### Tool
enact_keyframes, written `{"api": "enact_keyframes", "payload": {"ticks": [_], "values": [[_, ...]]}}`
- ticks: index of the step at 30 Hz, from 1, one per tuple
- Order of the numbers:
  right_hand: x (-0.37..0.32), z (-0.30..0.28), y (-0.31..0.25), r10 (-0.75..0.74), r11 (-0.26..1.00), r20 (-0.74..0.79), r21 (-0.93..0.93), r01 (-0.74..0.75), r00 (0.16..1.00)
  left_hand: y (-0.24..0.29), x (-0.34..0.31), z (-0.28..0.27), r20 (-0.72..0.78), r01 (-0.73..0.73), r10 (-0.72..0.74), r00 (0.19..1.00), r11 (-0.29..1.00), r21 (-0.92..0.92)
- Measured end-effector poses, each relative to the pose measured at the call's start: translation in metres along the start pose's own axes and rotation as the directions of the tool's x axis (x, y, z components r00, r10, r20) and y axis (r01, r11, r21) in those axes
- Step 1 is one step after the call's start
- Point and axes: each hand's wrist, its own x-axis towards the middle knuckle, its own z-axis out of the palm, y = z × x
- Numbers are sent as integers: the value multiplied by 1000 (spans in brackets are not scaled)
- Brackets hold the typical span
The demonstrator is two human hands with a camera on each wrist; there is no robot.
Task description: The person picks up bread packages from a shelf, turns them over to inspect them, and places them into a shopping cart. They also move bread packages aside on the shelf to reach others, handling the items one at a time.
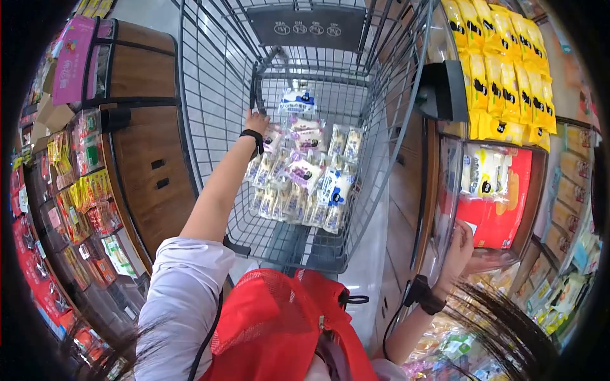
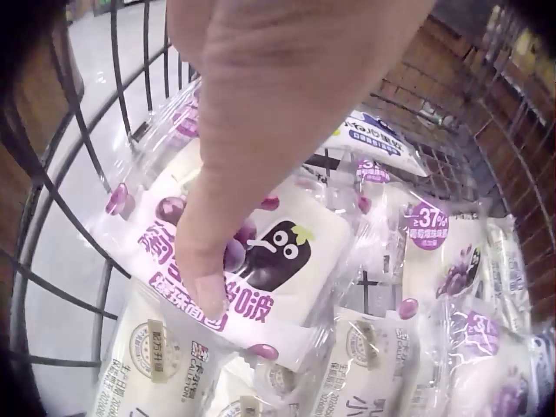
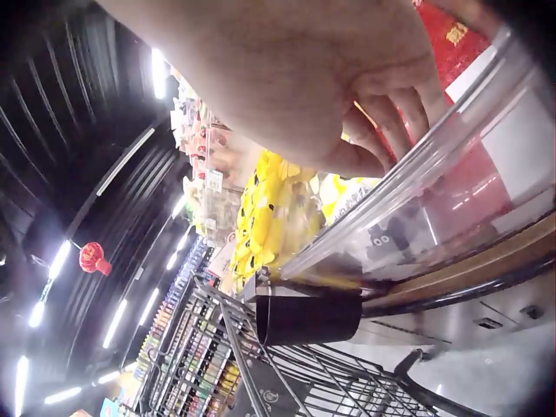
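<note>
In the head view my left hand (image 1: 256,122) is inside the shopping cart (image 1: 190,120), near its left wall. The thumb (image 2: 208,282) lies across the front of a clear grape-flavoured bread packet (image 2: 300,221) with a black eggplant character, and the other fingers are mostly hidden. Under and beside it lie several cream-coloured bread packets (image 2: 156,352). My right hand (image 1: 459,244) is at the clear rim (image 3: 408,169) of a shelf bin to the right of the cart. Its fingers bend loosely over that rim, holding no packet.
Inside the bin, a white-and-yellow bread packet (image 1: 486,174) lies on a red panel (image 1: 495,216). Yellow snack packets (image 1: 508,82) are stacked beyond it. A wooden cabinet (image 1: 149,120) and snack shelves (image 1: 82,209) stand left of the cart.
</note>
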Motion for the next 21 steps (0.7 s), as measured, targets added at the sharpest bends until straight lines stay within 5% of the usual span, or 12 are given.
{"api": "enact_keyframes", "payload": {"ticks": [6,12,17,21], "values": [[-3,-2,9,1,999,10,37,-1,1000,-10,6,8,-26,-60,60,998,998,17],[-9,-6,-8,-44,999,15,-7,44,999,-20,-20,-84,280,-276,274,920,961,-30],[-14,-10,-14,-11,999,-14,52,12,1000,-28,-23,-62,45,-294,301,953,948,-125],[-18,-7,-23,-13,999,-67,39,15,998,-26,-23,-75,66,-312,316,946,948,-61]]}}
